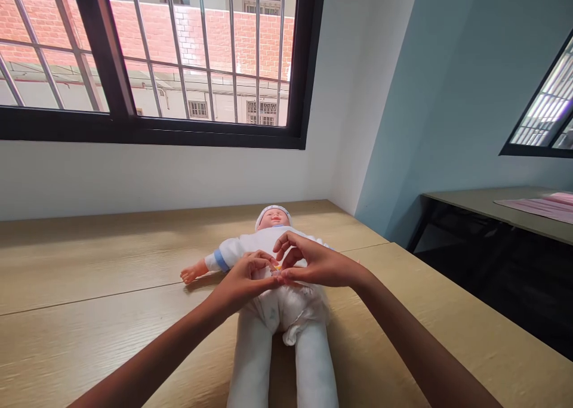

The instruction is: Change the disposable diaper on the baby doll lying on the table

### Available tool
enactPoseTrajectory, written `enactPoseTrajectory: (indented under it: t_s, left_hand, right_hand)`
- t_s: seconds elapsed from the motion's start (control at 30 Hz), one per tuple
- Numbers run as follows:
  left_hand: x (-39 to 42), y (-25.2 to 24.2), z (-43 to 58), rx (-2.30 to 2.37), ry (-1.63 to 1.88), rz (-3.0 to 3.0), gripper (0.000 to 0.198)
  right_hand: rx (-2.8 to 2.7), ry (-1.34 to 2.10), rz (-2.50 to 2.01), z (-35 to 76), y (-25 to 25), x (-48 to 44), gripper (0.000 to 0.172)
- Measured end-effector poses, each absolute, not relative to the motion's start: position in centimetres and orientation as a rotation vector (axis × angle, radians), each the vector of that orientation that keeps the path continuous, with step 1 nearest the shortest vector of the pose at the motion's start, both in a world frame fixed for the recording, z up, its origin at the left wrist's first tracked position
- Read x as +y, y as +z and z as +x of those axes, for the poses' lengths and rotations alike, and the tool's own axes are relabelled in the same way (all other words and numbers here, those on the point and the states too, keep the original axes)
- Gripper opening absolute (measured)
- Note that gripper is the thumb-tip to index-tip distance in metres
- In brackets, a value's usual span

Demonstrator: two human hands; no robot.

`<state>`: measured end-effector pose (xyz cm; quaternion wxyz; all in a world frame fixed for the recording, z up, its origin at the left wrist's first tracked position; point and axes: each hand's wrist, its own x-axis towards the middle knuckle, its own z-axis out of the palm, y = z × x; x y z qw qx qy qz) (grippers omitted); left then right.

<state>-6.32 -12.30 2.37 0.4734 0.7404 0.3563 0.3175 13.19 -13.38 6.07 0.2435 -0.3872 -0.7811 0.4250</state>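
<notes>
A baby doll in white clothes and a white cap lies on its back on the wooden table, head toward the window, legs toward me. My left hand and my right hand meet over the doll's belly. Both have their fingers bent and pinched together on a small part of the doll's clothing at the waist. What exactly they pinch is too small to name. The doll's bare hand sticks out to the left.
A barred window runs along the white wall behind the table. To the right, across a gap, stands a dark table with a pink mat on it. The wooden table's right edge runs diagonally.
</notes>
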Motion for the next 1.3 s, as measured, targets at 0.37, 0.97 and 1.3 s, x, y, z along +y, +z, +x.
enactPoseTrajectory:
  t_s: [0.37, 0.97, 1.3]
  left_hand:
    - [-12.1, 2.4, -6.4, 0.900, 0.739, 1.826, 0.032]
    - [-12.1, 1.8, -6.5, 0.909, 0.734, 1.825, 0.025]
    - [-12.4, 2.9, -6.5, 0.864, 0.751, 1.815, 0.026]
  right_hand:
    - [-2.055, 1.047, -1.011, 12.7, 6.3, -13.9, 0.033]
    - [-2.072, 1.094, -0.975, 13.4, 6.4, -13.4, 0.028]
    - [-2.093, 1.119, -0.958, 13.0, 6.4, -13.3, 0.024]
